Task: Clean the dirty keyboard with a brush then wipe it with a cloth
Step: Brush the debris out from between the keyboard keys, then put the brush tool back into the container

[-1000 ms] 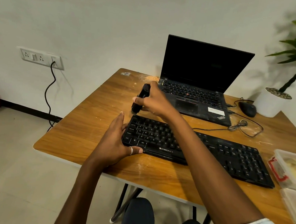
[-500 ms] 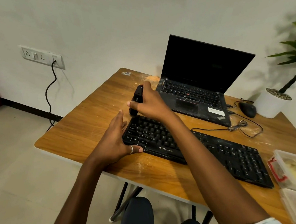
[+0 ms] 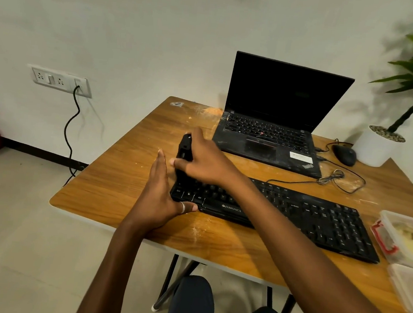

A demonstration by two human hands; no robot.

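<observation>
Right hand [image 3: 207,160] grips the brush [image 3: 185,149] over the keyboard's [image 3: 296,213] left end; left hand [image 3: 159,194], fingers straight, braces its corner.

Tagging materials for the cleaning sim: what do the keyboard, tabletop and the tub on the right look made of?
Keyboard: black plastic, matte, with moulded keycaps, white printed legends and a dusty film.
Tabletop: wood grain with a slight sheen and a pale edge band, so probably laminate rather than solid wood.
Tub: translucent plastic. Its contents show through, and it has a red clip.
</observation>
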